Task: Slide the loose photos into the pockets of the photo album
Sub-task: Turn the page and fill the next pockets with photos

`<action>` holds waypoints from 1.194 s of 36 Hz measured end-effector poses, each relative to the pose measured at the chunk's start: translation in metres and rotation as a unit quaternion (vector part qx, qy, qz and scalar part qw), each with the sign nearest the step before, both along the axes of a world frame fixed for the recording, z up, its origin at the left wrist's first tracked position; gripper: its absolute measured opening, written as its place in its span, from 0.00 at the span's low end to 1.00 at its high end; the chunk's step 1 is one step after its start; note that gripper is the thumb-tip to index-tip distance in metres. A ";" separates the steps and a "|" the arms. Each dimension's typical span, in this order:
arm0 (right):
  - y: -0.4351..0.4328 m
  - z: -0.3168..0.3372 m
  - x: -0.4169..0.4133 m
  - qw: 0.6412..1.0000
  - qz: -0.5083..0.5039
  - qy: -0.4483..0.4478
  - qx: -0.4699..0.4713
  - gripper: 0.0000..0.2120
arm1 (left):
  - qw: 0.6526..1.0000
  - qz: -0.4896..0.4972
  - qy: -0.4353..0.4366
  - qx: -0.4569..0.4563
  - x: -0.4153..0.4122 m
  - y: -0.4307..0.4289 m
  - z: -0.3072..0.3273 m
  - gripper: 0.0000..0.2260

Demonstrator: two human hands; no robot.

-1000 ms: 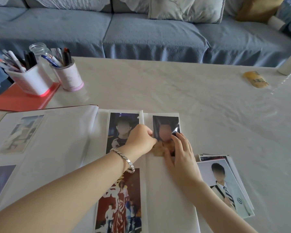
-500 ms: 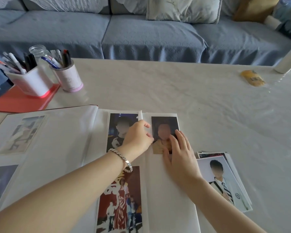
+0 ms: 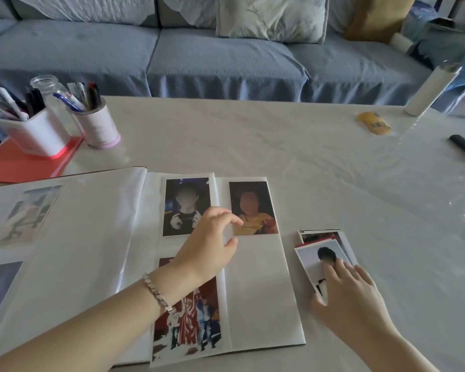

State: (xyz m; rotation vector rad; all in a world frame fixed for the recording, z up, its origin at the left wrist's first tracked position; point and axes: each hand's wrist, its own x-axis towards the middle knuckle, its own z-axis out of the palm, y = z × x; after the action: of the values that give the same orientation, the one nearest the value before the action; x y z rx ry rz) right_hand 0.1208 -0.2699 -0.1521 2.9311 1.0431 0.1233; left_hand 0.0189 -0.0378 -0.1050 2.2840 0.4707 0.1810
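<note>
**Right hand** (image 3: 352,294): the fingers are nearly straight and lie flat on the top photo (image 3: 313,264) of the stack (image 3: 322,234). The thumb is at the photo's near left corner. Nothing is lifted. The stack sits on the table (image 3: 253,135), just right of the album (image 3: 91,237).

**Left hand** (image 3: 210,245): the fingers are loosely curled over the page, with thumb and forefinger parted. Whether they hold the film cannot be told. The empty pocket (image 3: 258,291) lies just right of this hand. The pocket beyond its fingertips is already filled.

**Step in hand, as judged:** take one photo off the stack for the empty pocket.

**Recommendations:**
- Draw the top photo towards the thumb with the fingertips until an edge overhangs, then pinch it. Prising a flat print off a glossy stack may bring up two.
- Grip it by the edges, since pads on the face will mark it.
- Have the left hand lift the pocket's mouth before the photo arrives. Which side it opens on is not clear.
- Put one corner in first and keep the photo flat.

**Risk:** the stack is fanned and may shift under pressure.
</note>
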 end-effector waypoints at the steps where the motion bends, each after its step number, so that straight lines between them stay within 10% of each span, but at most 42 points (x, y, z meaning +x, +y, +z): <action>1: -0.001 0.001 -0.001 1.000 0.008 -0.002 0.009 0.28 | 1.000 0.004 -0.003 -0.006 -0.002 -0.001 0.000 0.11; 33: 0.013 0.027 -0.017 0.997 -0.029 0.068 -0.011 0.16 | 0.991 0.020 0.011 -0.130 -0.022 -0.016 0.000 0.06; 43: 0.021 0.037 -0.018 0.972 0.012 -0.106 0.211 0.11 | 0.973 0.026 0.024 -0.228 -0.015 -0.034 0.011 0.05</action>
State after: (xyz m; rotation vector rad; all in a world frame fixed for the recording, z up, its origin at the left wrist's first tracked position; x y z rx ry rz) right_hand 0.1032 -0.2493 -0.1147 3.1663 1.1377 0.7272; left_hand 0.0041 -0.0716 -0.0937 1.8304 0.5351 0.0368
